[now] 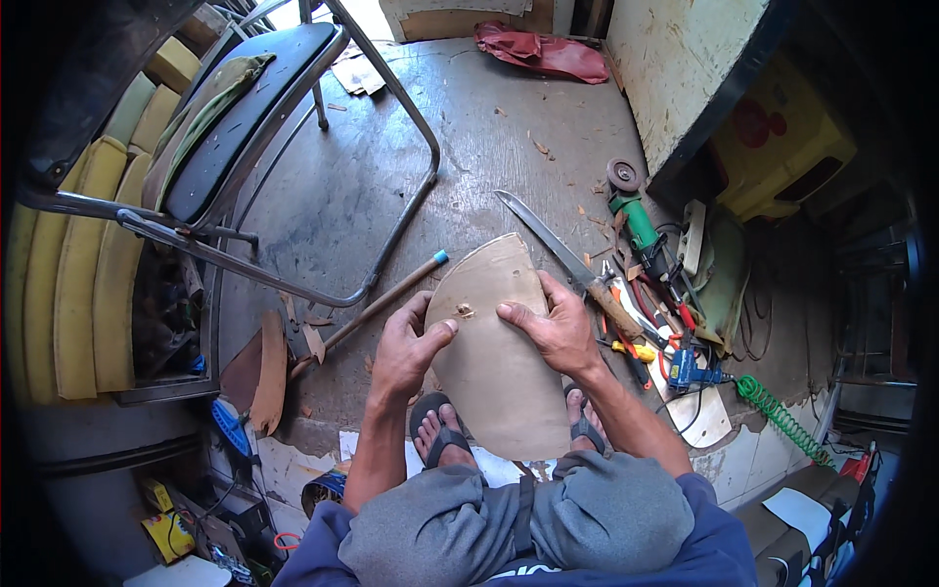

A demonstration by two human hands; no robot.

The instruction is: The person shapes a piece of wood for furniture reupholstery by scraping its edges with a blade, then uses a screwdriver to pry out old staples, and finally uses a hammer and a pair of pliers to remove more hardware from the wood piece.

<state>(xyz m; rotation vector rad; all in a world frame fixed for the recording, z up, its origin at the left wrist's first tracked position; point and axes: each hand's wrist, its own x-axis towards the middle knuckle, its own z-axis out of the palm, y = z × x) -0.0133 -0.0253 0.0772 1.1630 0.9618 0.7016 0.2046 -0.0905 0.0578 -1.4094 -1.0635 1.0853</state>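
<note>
A flat tan panel [501, 391] with rounded edges, like thin board, is held up over my feet. It has a small ragged hole above its middle and a rough upper edge. My left hand [403, 347] grips its left edge, thumb on the face close to the hole. On the opposite edge my right hand [558, 331] is closed the same way, thumb on the face right of the hole. The fingers behind the panel are mostly hidden. Just beyond it lies a long knife [543, 235] with a wooden handle, slanting toward the right hand.
A folding chair [249, 117] stands at the left, near a stick [386, 293] with a blue tip. On the right lie a green angle grinder [638, 220], a yellow-handled screwdriver [638, 350] and a blue tool [693, 372] with a green coiled hose [778, 416]. Red cloth [543, 54] lies far back.
</note>
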